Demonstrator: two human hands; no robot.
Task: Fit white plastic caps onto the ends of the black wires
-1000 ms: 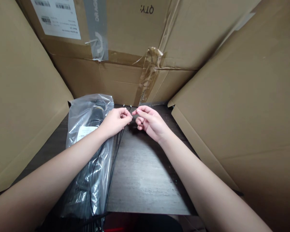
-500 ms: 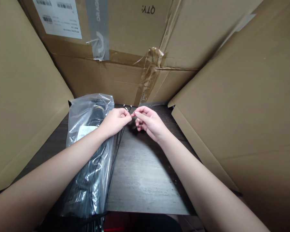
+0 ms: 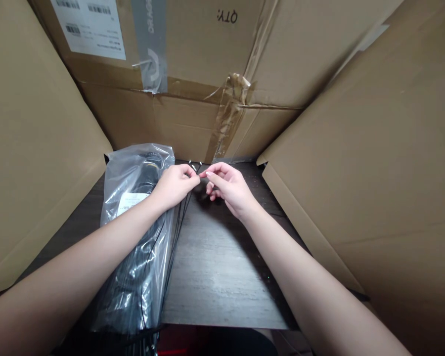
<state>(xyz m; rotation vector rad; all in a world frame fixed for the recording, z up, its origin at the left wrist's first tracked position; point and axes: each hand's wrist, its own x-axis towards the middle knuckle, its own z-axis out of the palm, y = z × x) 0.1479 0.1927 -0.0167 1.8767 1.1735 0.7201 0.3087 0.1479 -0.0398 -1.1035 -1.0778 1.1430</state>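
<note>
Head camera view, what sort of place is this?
Probably a stockroom or packing bench: taped cardboard boxes wall in a dark wooden table, one carries a shipping label, and the left hand and right hand pinch thin black cables beside a plastic bag.

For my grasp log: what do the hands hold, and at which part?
The left hand pinches thin black strands just below their far tips. The right hand touches them there with fingertips; whether it grips cannot be told.

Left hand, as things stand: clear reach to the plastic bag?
Probably yes: the left hand sits right beside the plastic bag with nothing between them, but it is pinching thin black cords.
</note>
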